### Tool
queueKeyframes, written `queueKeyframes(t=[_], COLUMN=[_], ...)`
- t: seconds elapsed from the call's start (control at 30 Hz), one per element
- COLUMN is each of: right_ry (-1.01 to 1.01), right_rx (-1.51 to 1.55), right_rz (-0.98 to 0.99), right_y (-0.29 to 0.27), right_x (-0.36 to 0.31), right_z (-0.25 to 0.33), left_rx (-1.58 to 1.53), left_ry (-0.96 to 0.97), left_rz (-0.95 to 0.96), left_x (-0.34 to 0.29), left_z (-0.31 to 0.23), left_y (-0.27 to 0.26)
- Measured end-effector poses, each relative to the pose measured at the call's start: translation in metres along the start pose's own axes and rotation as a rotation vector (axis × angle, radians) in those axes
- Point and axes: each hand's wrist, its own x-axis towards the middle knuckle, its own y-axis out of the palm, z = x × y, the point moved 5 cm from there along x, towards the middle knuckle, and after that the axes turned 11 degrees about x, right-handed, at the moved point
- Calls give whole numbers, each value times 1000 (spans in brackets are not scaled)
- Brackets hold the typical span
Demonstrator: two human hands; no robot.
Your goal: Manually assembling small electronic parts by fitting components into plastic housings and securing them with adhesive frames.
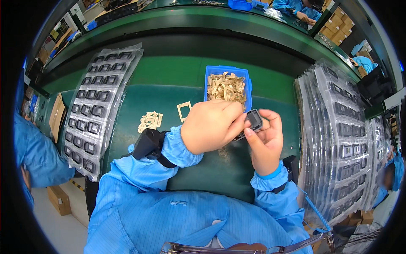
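Observation:
My right hand holds a small black square plastic housing between thumb and fingers, its recessed face tilted up. My left hand is closed against the near-left side of this part, fingertips pinched together; what lies in the pinch is hidden. Just beyond both hands stands a blue plastic bin filled with crumpled tan paper strips. Left of my left hand lies a single tan rectangular frame cutout, and beside it a loose pile of similar tan cutouts.
A clear plastic tray with rows of black housings lies at the left. Upright stacked trays crowd the right side. A green ledge crosses the far side of the green table. Co-workers in blue sit left, right and beyond.

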Motion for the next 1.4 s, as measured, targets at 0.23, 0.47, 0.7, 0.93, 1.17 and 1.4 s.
queueKeyframes(t=[0.23,0.47,0.7,0.93,1.17,1.4], right_ry=[33,162,88,141,24,4], right_rx=[34,6,-174,-197,-175,-149], right_rz=[3,-120,-121,-92,-147,45], right_y=[5,0,-5,-8,-6,1], right_x=[2,0,6,7,9,5], right_z=[-4,-22,-4,4,6,2], left_rx=[89,-25,-639,-695,-563,126], left_ry=[79,-138,-459,-499,-439,151], left_rz=[-24,-4,-123,292,110,-132], left_x=[0,1,-5,-5,-3,7], left_z=[2,16,22,26,20,1], left_y=[1,2,13,17,10,-7])
